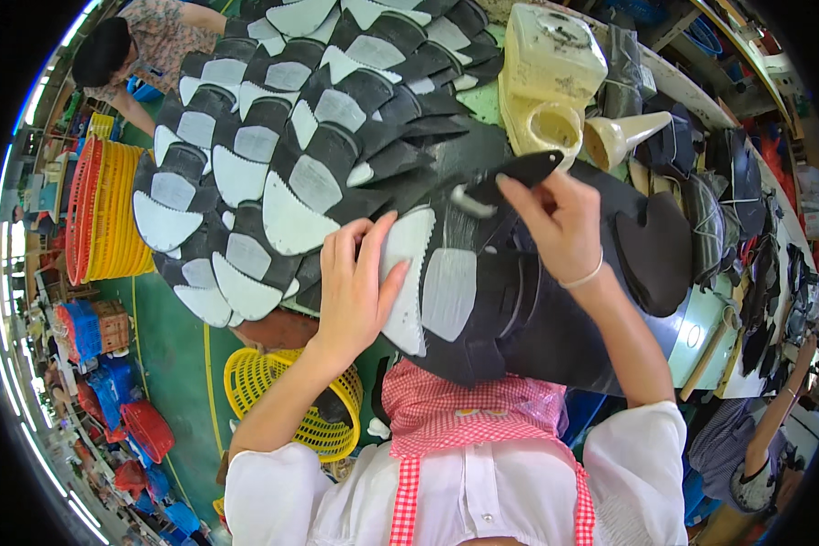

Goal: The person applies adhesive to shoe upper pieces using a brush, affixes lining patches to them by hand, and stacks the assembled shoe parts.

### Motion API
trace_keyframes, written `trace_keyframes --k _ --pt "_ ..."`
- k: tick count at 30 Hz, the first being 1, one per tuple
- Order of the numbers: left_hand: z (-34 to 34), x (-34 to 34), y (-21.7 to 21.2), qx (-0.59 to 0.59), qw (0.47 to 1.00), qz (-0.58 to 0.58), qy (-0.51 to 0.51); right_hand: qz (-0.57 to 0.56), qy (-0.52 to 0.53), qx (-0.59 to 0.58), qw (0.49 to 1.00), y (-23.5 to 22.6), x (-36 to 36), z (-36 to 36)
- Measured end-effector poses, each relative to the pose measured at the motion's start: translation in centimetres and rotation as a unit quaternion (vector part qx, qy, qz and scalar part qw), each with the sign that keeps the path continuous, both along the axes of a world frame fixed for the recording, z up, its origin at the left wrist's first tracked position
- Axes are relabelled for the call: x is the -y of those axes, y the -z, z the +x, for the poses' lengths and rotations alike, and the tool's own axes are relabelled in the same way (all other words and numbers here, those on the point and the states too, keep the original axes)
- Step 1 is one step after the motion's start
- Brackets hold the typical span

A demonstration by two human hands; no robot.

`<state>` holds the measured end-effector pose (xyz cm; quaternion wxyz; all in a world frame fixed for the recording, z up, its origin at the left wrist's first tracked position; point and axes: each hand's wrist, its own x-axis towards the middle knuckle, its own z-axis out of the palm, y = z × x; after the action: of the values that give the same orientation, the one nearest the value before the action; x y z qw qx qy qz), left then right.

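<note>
My left hand [355, 282] lies flat, fingers together, on a black shoe sole [419, 273] whose heel area is coated pale grey-white. My right hand [555, 223] grips a black-handled brush [510, 177]; its pale bristle end rests on the work just right of that sole. Many more black soles with grey-white patches [282, 136] lie overlapping in rows on the board beyond my left hand. A bare black sole [653, 250] lies to the right of my right wrist.
A cream plastic jug [546, 77] and a cream funnel [623, 136] stand at the back right. Bundles of black shoe parts [737, 200] run along the right edge. Yellow and red baskets [109, 214] stand left, one yellow basket [287, 400] below. Other people work at the top left and lower right.
</note>
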<state>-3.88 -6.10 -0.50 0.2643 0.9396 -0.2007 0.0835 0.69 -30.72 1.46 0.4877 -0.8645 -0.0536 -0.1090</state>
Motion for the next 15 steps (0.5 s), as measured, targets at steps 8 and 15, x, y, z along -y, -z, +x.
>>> trace_keyframes --k 8,15 --pt "0.5 0.4 0.4 0.037 0.999 -0.007 0.015 -0.006 -0.364 0.088 0.927 0.0 1.3 -9.6" --pt "1.4 0.3 0.2 0.036 0.999 0.002 -0.012 -0.043 -0.164 0.138 0.976 1.1 4.0 -8.1"
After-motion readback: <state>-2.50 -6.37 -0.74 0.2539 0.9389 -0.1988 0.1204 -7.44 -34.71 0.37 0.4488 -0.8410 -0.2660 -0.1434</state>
